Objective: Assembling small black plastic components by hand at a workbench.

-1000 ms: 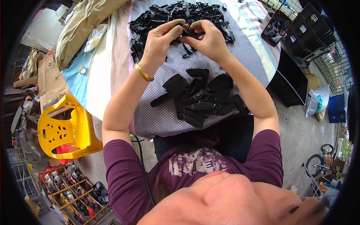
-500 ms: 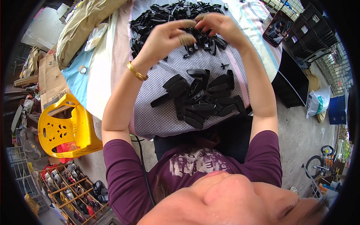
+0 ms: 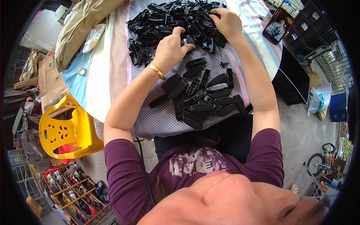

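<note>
Head view: our left hand [image 3: 170,52] has thumb and forefinger parted around a black clip [image 3: 189,39], though we cannot tell if it is gripped; our right hand [image 3: 227,25] reaches the edge of a heap of black clips [image 3: 168,17], its hold unclear; a smaller pile [image 3: 202,107] lies nearer us on the cloth [image 3: 150,122]

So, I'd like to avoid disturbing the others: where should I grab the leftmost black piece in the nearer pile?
Probably pinch the lower-left end of the leftmost black piece, coming from the left: it's long and juts onto the dotted cloth, while its right end meets the nearer pile.
</note>
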Demonstrator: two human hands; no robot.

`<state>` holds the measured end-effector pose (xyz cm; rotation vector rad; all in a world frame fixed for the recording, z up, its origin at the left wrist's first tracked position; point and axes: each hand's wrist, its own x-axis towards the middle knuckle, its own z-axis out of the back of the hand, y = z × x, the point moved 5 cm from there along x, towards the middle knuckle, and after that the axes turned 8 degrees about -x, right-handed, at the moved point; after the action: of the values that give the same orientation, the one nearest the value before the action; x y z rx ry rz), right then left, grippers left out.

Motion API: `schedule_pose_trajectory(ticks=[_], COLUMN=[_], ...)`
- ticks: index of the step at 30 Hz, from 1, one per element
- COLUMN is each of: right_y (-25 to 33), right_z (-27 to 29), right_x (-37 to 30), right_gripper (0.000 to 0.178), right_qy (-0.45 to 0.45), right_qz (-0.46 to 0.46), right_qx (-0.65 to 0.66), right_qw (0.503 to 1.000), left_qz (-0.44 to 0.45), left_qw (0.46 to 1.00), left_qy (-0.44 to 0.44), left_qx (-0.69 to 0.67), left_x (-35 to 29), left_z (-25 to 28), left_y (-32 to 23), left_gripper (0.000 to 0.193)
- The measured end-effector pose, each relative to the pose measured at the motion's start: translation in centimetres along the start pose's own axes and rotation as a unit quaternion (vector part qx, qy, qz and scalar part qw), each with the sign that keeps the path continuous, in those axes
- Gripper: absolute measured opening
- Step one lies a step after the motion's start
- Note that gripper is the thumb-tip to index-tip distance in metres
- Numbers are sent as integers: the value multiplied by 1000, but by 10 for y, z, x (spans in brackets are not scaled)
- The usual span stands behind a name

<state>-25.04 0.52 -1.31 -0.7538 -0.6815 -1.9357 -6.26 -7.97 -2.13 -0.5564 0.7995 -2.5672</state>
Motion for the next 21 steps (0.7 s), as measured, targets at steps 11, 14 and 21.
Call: schedule_pose_trajectory(ticks=[11, 14, 21], right_y=[74, 73, 73], right_z=[18, 21, 24], right_x=[-24, -25, -27], right_gripper=[29, 30, 22], right_qy=[202, 215, 223], right_qz=[-62, -70, -134], right_qx=[532, 532, 561], right_qw=[820, 816, 786], left_qz=[60, 50, 22], left_qw=[916, 884, 855], left_qy=[34, 16, -11], left_qx=[-396, -464, -519], left_x=[3, 2, -1], left_z=[8, 10, 16], left_y=[31, 23, 13], left_gripper=[41, 36, 30])
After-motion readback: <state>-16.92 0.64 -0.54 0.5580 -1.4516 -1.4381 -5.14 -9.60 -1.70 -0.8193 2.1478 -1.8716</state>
